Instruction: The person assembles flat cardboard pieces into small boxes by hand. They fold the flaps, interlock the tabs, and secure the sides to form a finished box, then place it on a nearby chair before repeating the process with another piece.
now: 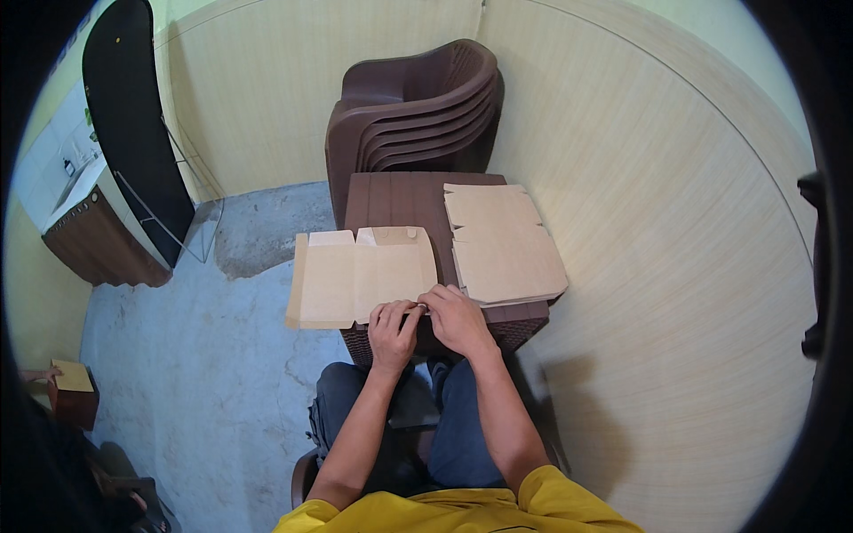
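Note:
A flat, creased cardboard box blank lies on the brown table, its left side reaching past the table's left edge. Pale flaps run along its far edge, with a small round mark near the far right corner. At its near right corner, my left hand and my right hand meet, fingertips closed on the cardboard edge. What exactly the fingertips pinch is partly hidden. Right of this blank, a stack of similar cardboard blanks lies on the table, close to my right hand.
Stacked brown plastic chairs stand behind the table. A wood-patterned wall runs along the right. At the left are a tall black board and a counter with a brown curtain. Another person's hand touches a brown box.

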`<state>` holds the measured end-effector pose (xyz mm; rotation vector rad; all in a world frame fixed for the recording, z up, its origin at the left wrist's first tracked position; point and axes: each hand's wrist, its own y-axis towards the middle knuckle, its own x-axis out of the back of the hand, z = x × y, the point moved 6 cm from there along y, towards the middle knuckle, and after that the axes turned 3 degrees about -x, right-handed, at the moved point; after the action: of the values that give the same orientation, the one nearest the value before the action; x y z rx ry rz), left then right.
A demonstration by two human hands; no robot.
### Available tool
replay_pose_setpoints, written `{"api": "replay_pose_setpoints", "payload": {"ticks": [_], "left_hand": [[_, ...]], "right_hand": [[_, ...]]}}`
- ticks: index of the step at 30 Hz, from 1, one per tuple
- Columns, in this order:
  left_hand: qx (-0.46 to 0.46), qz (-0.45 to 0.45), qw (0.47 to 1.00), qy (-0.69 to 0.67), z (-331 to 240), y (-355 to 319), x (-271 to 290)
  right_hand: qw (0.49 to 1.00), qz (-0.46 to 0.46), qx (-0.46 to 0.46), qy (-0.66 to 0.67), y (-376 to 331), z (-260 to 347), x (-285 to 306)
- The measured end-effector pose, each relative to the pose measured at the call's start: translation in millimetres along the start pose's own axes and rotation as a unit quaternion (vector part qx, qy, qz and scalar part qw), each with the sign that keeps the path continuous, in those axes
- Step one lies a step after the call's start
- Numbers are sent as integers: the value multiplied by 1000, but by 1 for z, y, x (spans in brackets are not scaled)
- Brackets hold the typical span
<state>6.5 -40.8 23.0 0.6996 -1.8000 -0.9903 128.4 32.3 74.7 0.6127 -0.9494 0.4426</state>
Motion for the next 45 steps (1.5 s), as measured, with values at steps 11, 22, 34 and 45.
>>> {"api": "replay_pose_setpoints", "payload": {"ticks": [11,22,34,45], "left_hand": [[8,-3,1000,6,-1,1,-4],[51,40,997,-41,6,5,-2],[62,89,993,-48,8,15,3],[29,139,990,-20,7,19,2]], "right_hand": [[999,-26,17,9,-1,-6,0],[999,-7,0,37,-3,-5,2],[993,-26,34,113,-5,-13,4],[989,-86,52,110,-12,-13,0]]}}
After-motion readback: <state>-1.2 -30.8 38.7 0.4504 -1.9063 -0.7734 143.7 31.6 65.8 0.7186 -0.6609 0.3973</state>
